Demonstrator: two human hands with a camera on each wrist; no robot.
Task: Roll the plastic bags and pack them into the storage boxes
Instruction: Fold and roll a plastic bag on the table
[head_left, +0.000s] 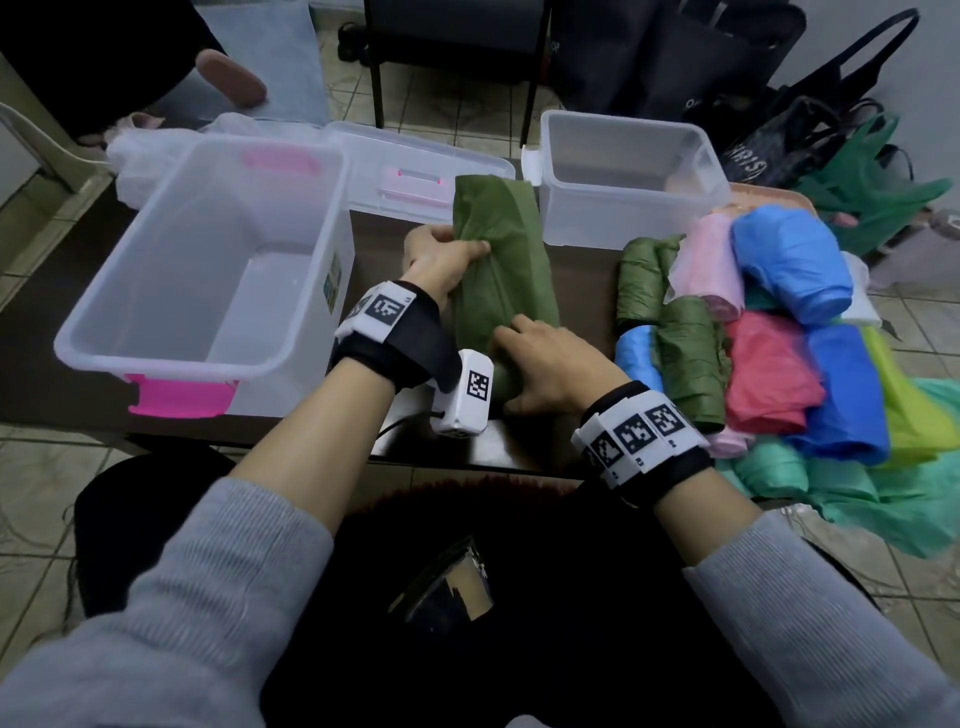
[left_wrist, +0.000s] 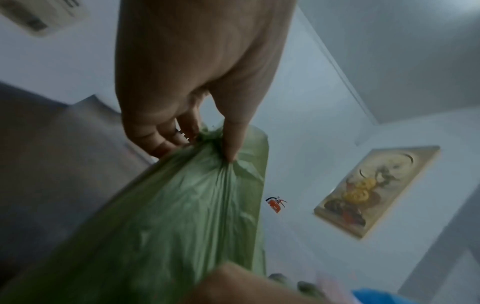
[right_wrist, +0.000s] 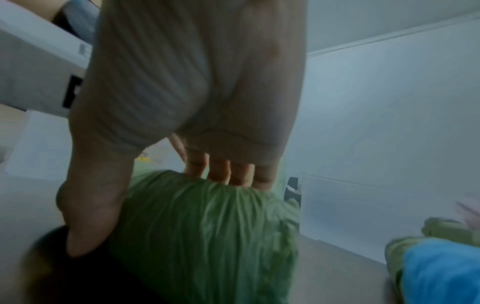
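Right hand (head_left: 550, 364) rolling green bag (head_left: 498, 260), left hand (head_left: 441, 254) pinching its edge

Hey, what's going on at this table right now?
A person is rolling a green plastic bag on the table. The left hand pinches the bag partway along, keeping the unrolled stretch taut, while the right hand grips the rolled-up near end. A pile of already rolled bags in green, blue, pink and red lies to the right. The storage box with pink latches and the smaller storage box both look empty, so no packing yet.
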